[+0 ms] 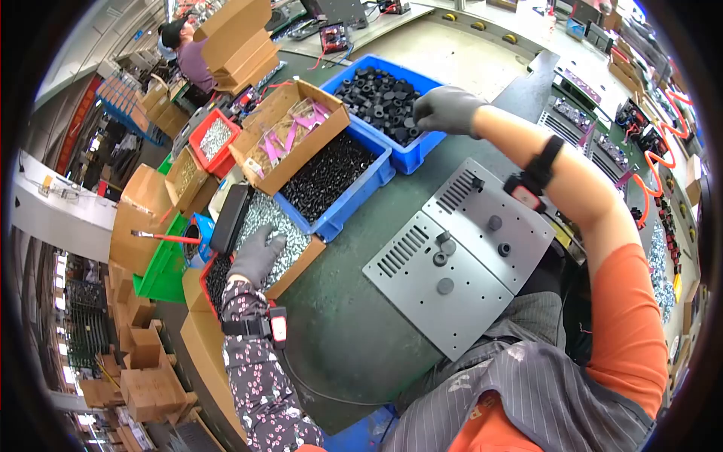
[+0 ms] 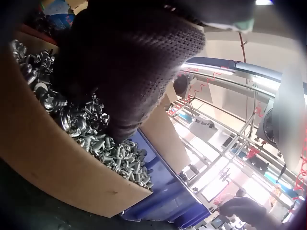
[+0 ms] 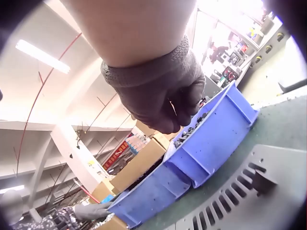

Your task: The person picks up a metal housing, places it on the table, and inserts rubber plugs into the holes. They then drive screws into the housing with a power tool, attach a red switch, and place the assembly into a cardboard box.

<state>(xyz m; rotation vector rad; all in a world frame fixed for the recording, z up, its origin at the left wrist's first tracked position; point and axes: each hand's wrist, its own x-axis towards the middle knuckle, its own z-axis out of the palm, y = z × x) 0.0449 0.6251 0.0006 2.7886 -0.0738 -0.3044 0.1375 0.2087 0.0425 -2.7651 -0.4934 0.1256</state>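
My gloved left hand (image 1: 256,260) reaches into a cardboard box (image 1: 300,265) of silver screws (image 1: 275,215). In the left wrist view its fingers go down among the screws (image 2: 122,155), where the tips are hidden. At the far side, my gloved right hand (image 1: 452,111) is over a blue bin (image 1: 416,156) of black round caps (image 1: 376,94). Its fingers bend down towards the caps; in the right wrist view the fingers (image 3: 168,120) curl beside the bin wall, and I cannot tell whether they hold a cap.
Two grey slotted metal plates (image 1: 410,294) lie side by side before me, with several black round pieces on them. A second blue bin (image 1: 331,226) of small black parts stands between the hands, an open carton (image 1: 331,124) on its edge. A red-handled screwdriver (image 1: 169,237) lies left.
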